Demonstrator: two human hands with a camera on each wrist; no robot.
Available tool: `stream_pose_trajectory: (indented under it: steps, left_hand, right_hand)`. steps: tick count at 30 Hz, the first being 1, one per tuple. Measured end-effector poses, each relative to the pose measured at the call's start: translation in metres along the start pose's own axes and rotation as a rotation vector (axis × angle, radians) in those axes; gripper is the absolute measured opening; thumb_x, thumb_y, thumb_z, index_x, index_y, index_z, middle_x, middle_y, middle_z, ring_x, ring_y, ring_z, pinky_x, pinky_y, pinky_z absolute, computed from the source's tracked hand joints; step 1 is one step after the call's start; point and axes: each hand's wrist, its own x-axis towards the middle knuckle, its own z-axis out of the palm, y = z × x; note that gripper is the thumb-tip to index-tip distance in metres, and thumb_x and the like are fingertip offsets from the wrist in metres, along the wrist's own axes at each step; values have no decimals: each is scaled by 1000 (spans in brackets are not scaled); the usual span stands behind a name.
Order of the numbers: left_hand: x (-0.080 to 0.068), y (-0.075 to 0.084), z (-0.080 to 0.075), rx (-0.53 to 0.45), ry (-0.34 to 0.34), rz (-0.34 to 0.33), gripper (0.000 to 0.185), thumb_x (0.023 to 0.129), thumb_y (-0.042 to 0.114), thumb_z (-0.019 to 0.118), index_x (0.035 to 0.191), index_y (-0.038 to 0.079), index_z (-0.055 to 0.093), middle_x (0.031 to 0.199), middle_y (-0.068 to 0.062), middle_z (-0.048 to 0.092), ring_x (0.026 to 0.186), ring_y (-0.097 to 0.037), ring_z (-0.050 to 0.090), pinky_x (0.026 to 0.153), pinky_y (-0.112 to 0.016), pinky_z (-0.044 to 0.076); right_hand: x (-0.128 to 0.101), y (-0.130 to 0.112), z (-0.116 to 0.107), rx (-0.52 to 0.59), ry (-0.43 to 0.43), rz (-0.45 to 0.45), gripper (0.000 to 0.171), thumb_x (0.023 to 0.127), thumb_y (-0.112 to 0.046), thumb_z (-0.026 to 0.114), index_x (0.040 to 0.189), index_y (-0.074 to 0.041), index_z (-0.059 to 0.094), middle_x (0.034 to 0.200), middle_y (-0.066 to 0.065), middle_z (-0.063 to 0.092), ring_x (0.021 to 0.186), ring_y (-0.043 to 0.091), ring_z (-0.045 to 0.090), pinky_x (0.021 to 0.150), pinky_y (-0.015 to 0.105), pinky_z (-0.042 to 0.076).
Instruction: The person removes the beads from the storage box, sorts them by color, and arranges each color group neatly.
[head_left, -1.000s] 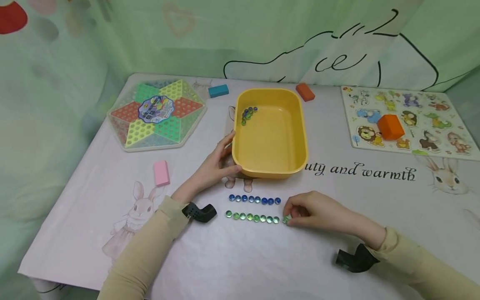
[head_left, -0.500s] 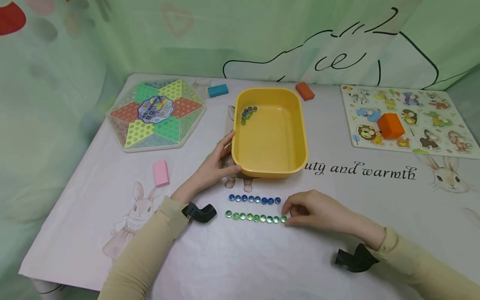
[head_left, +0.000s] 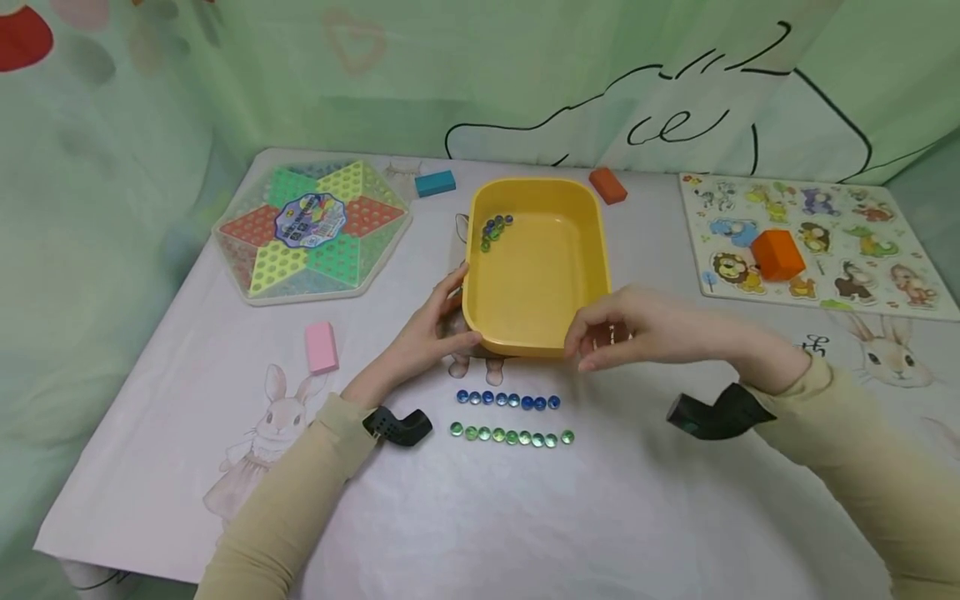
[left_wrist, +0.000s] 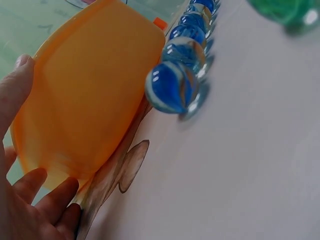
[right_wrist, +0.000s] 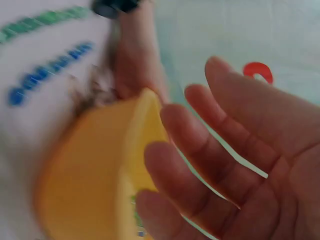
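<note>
At its near left corner, a yellow plastic basin (head_left: 532,287) is gripped by my left hand (head_left: 416,337), thumb on the near wall and fingers against the left side. Several blue and green marbles (head_left: 485,246) lie in the basin's far left. My right hand (head_left: 645,329) hovers at the near right corner; in the right wrist view its loosely bent fingers (right_wrist: 185,130) hold nothing. In front of the basin runs a row of blue glass marbles (head_left: 513,400). Nearer me is a row of green marbles (head_left: 512,437), its rightmost one slightly apart.
A Chinese checkers board (head_left: 311,233) lies back left. Around the basin are a pink block (head_left: 322,347), a blue block (head_left: 435,183) and a red block (head_left: 607,185). At right, an orange block (head_left: 777,254) rests on an animal puzzle board (head_left: 832,250).
My right hand has set a green marble at the right end of the green row, let go, and moved up to the basin's near right corner. My left hand has stayed put.
</note>
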Motion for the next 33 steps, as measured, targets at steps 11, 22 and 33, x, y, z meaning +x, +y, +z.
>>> stream_pose_trajectory:
  steps: [11,22,33]
  left_hand:
    - [-1,-4,-1,21,9,-3,85,87,18,65,149,27,8,155,-3,14,137,-23,30,113,-47,13]
    - [0,-5,-2,17,1,5,85,87,24,65,149,28,8,155,2,12,137,-20,30,114,-45,14]
    - [1,-5,-3,8,-9,42,87,86,9,65,150,21,7,155,-8,15,136,-26,31,113,-44,18]
  right_hand:
    - [64,6,-46,64,-29,147,17,89,-15,61,102,-4,62,83,7,57,76,20,52,66,27,50]
    - [121,46,-49,-5,175,227,24,90,-20,61,108,-5,62,92,16,60,78,26,55,67,29,49]
    - [155,59,-34,-182,183,306,27,87,-16,62,112,-6,62,92,11,65,78,21,56,70,28,46]
